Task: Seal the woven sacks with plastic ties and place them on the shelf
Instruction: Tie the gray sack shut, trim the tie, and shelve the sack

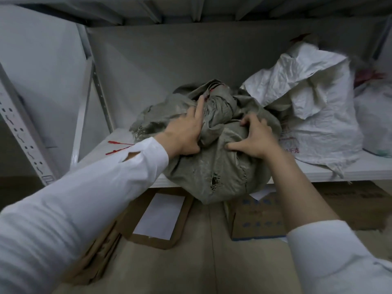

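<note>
A grey-green woven sack (210,177), torn with small holes, sits on the front edge of the white shelf (360,171) and bulges over it. Its bunched neck at the top shows a bit of red tie (209,94). My left hand (184,132) grips the folds on the sack's left side, index finger stretched up toward the neck. My right hand (254,137) clutches the fabric on the right with curled fingers. Two loose red plastic ties (118,147) lie on the shelf to the left.
A white woven sack (314,107) with red print leans behind on the right, and another white bag (375,117) stands at the far right. A perforated metal upright (23,136) frames the left. Cardboard boxes (256,219) lie on the floor below.
</note>
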A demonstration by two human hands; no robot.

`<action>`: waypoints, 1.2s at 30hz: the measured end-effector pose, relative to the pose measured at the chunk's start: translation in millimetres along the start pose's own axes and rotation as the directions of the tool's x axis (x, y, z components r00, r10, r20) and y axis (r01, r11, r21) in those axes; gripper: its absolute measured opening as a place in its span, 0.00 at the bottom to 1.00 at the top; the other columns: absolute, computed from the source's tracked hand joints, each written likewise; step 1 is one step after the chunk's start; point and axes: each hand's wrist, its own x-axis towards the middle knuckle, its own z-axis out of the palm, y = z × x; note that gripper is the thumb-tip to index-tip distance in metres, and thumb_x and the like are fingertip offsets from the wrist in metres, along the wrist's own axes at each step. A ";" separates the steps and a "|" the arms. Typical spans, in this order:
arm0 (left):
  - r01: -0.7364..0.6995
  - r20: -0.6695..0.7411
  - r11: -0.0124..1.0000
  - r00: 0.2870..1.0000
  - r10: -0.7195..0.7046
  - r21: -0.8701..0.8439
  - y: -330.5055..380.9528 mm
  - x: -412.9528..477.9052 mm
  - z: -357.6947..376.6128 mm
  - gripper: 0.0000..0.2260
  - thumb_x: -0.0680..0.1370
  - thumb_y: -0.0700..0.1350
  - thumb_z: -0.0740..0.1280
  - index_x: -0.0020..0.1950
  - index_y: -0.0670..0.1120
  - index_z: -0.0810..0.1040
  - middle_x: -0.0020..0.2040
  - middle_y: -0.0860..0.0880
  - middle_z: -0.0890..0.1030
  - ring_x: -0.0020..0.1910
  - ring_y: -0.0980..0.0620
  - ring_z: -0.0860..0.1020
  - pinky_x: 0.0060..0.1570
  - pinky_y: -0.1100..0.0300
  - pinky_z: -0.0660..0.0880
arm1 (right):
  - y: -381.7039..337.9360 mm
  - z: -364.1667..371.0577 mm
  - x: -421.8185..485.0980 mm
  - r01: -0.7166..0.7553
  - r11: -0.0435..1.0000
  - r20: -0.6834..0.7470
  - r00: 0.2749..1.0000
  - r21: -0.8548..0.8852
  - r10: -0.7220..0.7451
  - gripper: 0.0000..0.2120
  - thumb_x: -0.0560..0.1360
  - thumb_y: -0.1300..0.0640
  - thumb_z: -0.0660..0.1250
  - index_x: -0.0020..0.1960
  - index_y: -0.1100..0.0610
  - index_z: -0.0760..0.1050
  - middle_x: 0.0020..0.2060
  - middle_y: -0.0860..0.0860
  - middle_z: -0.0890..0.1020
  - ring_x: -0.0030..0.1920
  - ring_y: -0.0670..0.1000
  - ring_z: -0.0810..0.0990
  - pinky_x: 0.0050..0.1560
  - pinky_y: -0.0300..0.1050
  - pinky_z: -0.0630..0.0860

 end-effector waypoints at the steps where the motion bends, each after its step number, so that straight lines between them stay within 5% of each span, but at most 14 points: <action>1: -0.027 -0.004 0.999 1.000 0.026 -0.040 4.3 -7.7 6.8 0.61 0.65 0.52 0.76 0.75 0.45 0.28 0.76 0.39 0.54 0.64 0.35 0.71 0.56 0.43 0.75 | 0.1 0.8 -2.4 0.012 1.000 0.007 1.000 -0.001 -0.012 0.36 0.59 0.41 0.79 0.60 0.48 0.64 0.61 0.54 0.67 0.62 0.59 0.67 0.61 0.53 0.69; 6: -0.102 0.014 0.990 0.995 0.104 -0.100 27.2 -45.0 31.4 0.69 0.58 0.59 0.80 0.72 0.57 0.24 0.76 0.39 0.31 0.73 0.31 0.57 0.58 0.41 0.75 | 2.4 -0.9 -14.6 0.029 1.000 0.039 0.999 0.008 -0.029 0.42 0.56 0.38 0.79 0.61 0.48 0.61 0.62 0.53 0.68 0.63 0.58 0.69 0.63 0.55 0.71; 14: 0.075 0.065 0.992 0.995 -0.069 -0.097 60.9 -28.8 39.0 0.66 0.57 0.72 0.73 0.73 0.58 0.24 0.75 0.30 0.36 0.73 0.26 0.52 0.61 0.39 0.71 | -4.7 9.3 -18.3 0.024 0.998 -0.060 0.998 -0.053 -0.027 0.40 0.55 0.40 0.78 0.59 0.50 0.63 0.60 0.54 0.69 0.61 0.58 0.68 0.59 0.54 0.71; 19: 0.198 0.064 0.958 0.980 -0.189 -0.209 70.7 -10.6 49.2 0.65 0.58 0.70 0.75 0.74 0.58 0.27 0.75 0.33 0.34 0.74 0.27 0.47 0.63 0.37 0.69 | -5.3 12.9 -3.6 0.041 0.997 -0.085 0.995 -0.069 -0.046 0.37 0.53 0.37 0.78 0.52 0.50 0.62 0.55 0.52 0.68 0.57 0.57 0.67 0.58 0.57 0.71; 31: 0.082 0.049 0.967 0.996 -0.072 -0.240 56.3 48.3 55.9 0.68 0.56 0.63 0.80 0.75 0.58 0.29 0.75 0.33 0.36 0.75 0.28 0.48 0.67 0.39 0.66 | 8.9 24.6 26.2 -0.063 0.997 -0.224 0.973 -0.053 0.050 0.36 0.55 0.34 0.75 0.52 0.51 0.63 0.59 0.53 0.68 0.63 0.57 0.66 0.61 0.58 0.69; 36: 0.045 0.066 0.963 0.997 -0.028 -0.267 48.1 47.2 54.5 0.68 0.55 0.63 0.81 0.75 0.59 0.30 0.75 0.32 0.38 0.74 0.28 0.50 0.68 0.38 0.64 | 10.8 28.3 17.4 0.001 1.000 -0.192 0.981 -0.014 -0.004 0.35 0.58 0.37 0.75 0.55 0.50 0.63 0.60 0.52 0.67 0.63 0.56 0.66 0.61 0.54 0.70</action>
